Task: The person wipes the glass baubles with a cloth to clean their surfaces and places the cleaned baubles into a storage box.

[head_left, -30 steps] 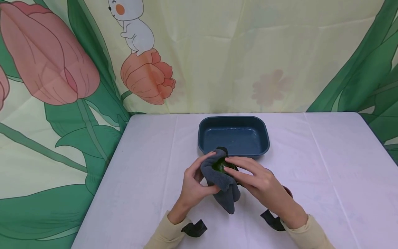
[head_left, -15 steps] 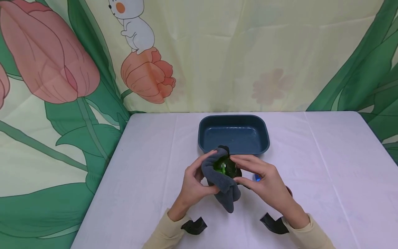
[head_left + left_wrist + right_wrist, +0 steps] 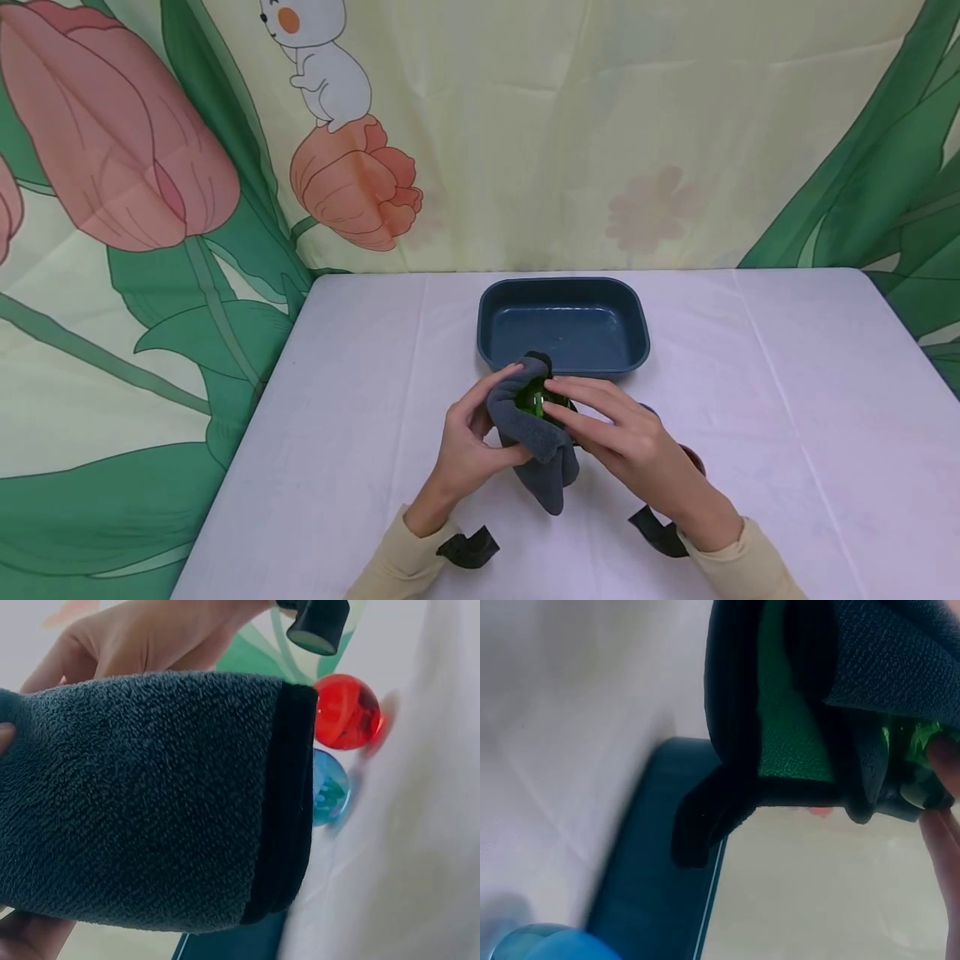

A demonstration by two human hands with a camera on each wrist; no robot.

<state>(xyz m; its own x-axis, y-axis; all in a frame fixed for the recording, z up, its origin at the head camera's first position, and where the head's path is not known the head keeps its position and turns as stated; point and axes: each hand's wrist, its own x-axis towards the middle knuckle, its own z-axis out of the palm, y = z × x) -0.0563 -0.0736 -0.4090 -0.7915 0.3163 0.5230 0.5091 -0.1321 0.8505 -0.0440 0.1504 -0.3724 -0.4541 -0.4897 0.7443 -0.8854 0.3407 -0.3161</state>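
Observation:
My left hand (image 3: pixel 468 450) grips a folded grey-blue towel (image 3: pixel 551 479), thumb in front and fingers behind. The towel wraps the left side of a shiny see-through green ball (image 3: pixel 531 398), and one corner hangs below. My right hand (image 3: pixel 626 437) holds the ball from the right, its fingers lying over the front; its thumb is hidden in the head view. In the left wrist view the towel's fuzzy face (image 3: pixel 142 802) and dark hem cover the ball. The right wrist view shows the fingers (image 3: pixel 946 761) at the green ball, under the towel's fold.
A dark blue rectangular basin (image 3: pixel 564 333) stands just beyond the hands on the white-covered table (image 3: pixel 360 400). A clear red ball (image 3: pixel 347 711) and a blue ball (image 3: pixel 330 787) lie on the table, mostly behind the right hand in the head view. A printed curtain (image 3: pixel 525 167) hangs behind.
My right fingers drew back to the ball's right side half a second ago, baring more green, and now lie over its front again. The left hand and towel have hardly moved.

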